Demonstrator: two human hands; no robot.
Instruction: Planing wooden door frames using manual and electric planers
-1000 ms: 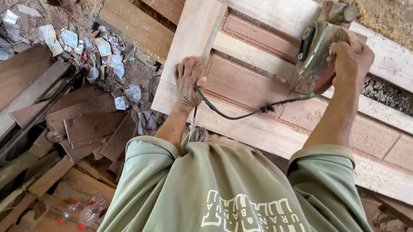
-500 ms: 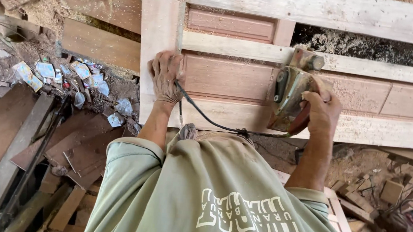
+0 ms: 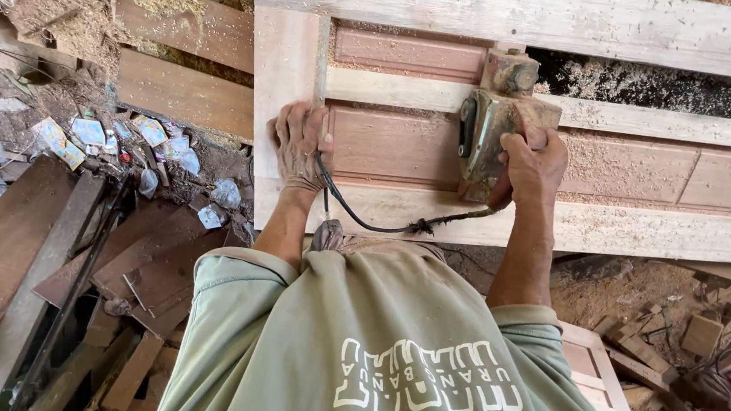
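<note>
The right hand (image 3: 535, 163) is clamped around the rear grip of a dust-coated electric hand planer (image 3: 494, 124), which rests with its sole on the reddish recessed panel (image 3: 388, 146) of a wooden panelled door (image 3: 645, 230) laid flat across the work area. The planer body is tilted slightly, its round front knob pointing toward the far pale rail (image 3: 532, 13) of the door. A black power cord (image 3: 364, 219) leaves the base of the planer, sags in a loop across the near rail and runs up under the left hand (image 3: 300, 145). The left hand is pressed flat, palm down and fingers spread, on the door where the pale end stile meets the recessed panel; it grips nothing, and the cord passes beneath its heel. The two hands are well apart, with a stretch of the panel between them. Fine sawdust lies on the rails and in the recesses, heaviest in the dark gap (image 3: 658, 86) beyond the planer. The person wears a green shirt (image 3: 387, 357) with white lettering on it. To the left of the door, loose planks and board offcuts (image 3: 139, 274) lie stacked on the ground, with scraps of crumpled plastic wrappers (image 3: 107, 139) scattered near them. At the lower right, small wooden blocks (image 3: 698, 336) and a tangle of cables lie among shavings. No container is identifiable in this view.
</note>
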